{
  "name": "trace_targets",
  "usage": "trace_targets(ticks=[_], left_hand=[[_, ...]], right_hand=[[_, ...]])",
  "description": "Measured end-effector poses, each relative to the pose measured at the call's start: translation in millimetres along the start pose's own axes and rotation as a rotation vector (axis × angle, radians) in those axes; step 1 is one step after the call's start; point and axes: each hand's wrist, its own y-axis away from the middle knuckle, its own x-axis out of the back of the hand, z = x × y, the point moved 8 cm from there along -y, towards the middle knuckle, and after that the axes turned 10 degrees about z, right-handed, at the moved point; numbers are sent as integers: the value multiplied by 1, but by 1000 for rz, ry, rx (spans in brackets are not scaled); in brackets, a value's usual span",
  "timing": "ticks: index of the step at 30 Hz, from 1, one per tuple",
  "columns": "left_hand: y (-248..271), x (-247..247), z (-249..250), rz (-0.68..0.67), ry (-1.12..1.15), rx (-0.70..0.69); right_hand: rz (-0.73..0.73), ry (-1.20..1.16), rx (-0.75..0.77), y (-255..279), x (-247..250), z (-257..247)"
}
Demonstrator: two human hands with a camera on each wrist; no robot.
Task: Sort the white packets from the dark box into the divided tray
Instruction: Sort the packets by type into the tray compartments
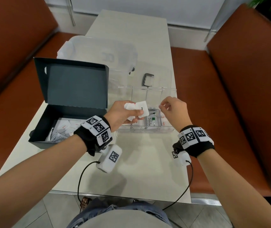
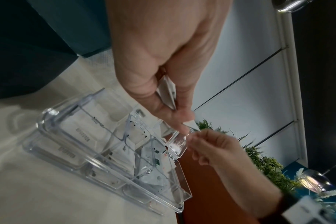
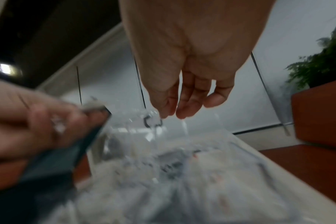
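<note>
Left hand gripping a bunch of small white paper packets over the clear plastic divided tray; right hand beside, fingers loose, empty.

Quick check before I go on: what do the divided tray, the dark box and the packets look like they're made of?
Divided tray: clear rigid plastic, glossy; the table shows through its walls and the edges glint.
Dark box: looks like matte card, with a folded, creased hinged lid.
Packets in the left hand: probably thin white paper; they bend and crumple.
</note>
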Motion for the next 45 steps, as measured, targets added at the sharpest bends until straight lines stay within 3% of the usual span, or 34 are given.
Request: trace_targets(ticks=[5, 12, 16, 21, 31, 38, 42, 45], left_hand=[[-2, -7, 8, -17, -79, -71], [-5, 5, 19, 42, 1, -111], [-7, 23, 15, 112, 39, -89], [-2, 30, 12, 121, 68, -85], [4, 38, 9, 103, 110, -53], [2, 33, 1, 71, 182, 104], [4, 27, 0, 29, 273, 183], [3, 23, -1, -2, 297, 219]], right_hand=[[-149, -425, -148, 7, -4, -42], [-69, -588, -286, -8, -2, -37], [-119, -506, -355, -4, -20, -23], [-243, -244, -246, 6, -50, -29], [-307, -19, -93, 15, -74, -45], [-314, 235, 143, 23, -83, -56], [-317, 270, 187, 26, -84, -57], [-245, 138, 143, 21, -71, -59]])
